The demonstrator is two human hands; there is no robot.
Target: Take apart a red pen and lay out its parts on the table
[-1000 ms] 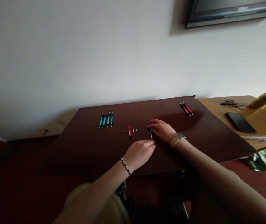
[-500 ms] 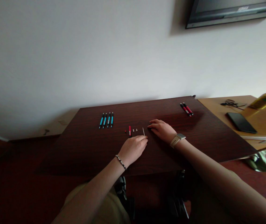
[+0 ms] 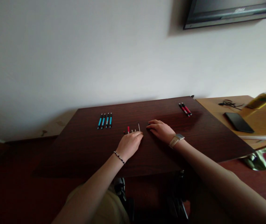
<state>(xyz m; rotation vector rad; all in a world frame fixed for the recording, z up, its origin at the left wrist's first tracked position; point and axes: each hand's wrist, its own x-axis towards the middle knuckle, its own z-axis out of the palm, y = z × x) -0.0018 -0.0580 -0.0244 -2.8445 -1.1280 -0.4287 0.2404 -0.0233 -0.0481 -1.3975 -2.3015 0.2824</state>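
My left hand (image 3: 130, 143) pinches a thin pale pen refill (image 3: 139, 127) whose tip sticks up past the fingers, just right of a short red pen piece (image 3: 128, 129) and some tiny pen parts (image 3: 133, 130) on the dark wooden table (image 3: 88, 146). My right hand (image 3: 161, 130), with a watch on its wrist, lies flat on the table a little to the right, fingertips on a small dark part (image 3: 149, 124). Several blue pens (image 3: 105, 120) lie in a row at the back left. Two red pens (image 3: 185, 109) lie at the back right.
A lighter wooden table (image 3: 259, 124) joins on the right, with a black phone (image 3: 238, 122), a cable (image 3: 228, 103) and a yellow-green bottle (image 3: 261, 100). A screen (image 3: 231, 12) hangs on the white wall. My knees are below the table's near edge.
My left hand has carried the thin refill leftward and away from me, from beside the right hand to next to the red pen piece. The right hand stayed put.
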